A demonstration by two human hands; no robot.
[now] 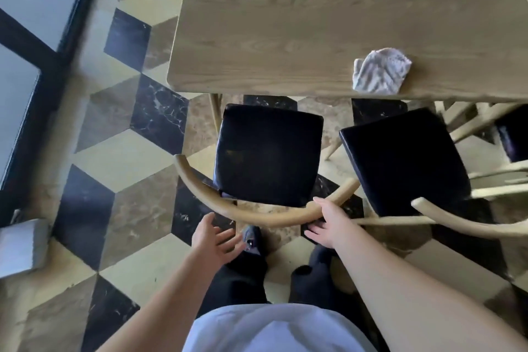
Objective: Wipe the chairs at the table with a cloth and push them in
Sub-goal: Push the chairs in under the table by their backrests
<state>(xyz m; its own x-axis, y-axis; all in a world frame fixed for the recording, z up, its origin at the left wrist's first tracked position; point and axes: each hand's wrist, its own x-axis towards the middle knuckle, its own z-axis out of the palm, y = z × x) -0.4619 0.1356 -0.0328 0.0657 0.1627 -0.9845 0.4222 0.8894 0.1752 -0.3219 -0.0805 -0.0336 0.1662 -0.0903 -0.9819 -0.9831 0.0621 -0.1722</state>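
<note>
R hand [328, 221] grips the curved pale wooden chair backrest rail [257, 216] near its R end, thumb over top, fingers [314, 233] under. L hand [213, 240] open, fingers spread, palm toward rail, just short of it, not touching. Both forearms bare, reaching fwd.

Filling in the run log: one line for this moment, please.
right hand: on chair backrest | left hand: open, free | cloth: on table | chair: not pushed in

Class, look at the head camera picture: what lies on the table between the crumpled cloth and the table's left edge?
Nothing: in the head view the table is bare wood from the cloth across to its left edge.
</note>
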